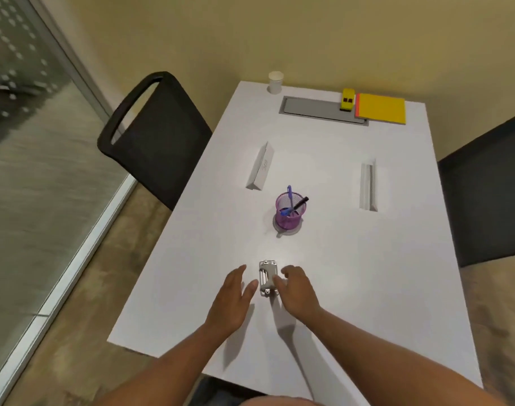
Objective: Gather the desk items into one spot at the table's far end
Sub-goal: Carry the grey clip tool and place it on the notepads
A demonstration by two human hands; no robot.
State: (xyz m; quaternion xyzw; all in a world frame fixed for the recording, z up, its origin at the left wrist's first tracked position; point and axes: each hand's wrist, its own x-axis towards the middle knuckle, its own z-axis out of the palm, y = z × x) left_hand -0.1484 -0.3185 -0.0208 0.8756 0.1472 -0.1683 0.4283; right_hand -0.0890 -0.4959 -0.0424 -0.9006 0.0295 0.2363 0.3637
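A small silver metal hole punch (267,273) lies on the white table (352,273) near its front. My right hand (297,291) has its thumb on the punch's right part, and its curled fingers sit at the punch's right edge. Just left of the punch, my left hand (232,297) hovers with straight fingers and holds nothing. Mid-table stand a purple mesh pen cup (288,216) with pens, a long white box (260,168) and an open white box (368,186). At the far end are a yellow notebook (380,108), a small yellow item (347,100) and a paper cup (275,82).
A grey cable-tray lid (311,108) is set into the table's far end. One black chair (156,136) stands at the left side and another (484,194) at the right. A glass wall (30,112) runs along the left.
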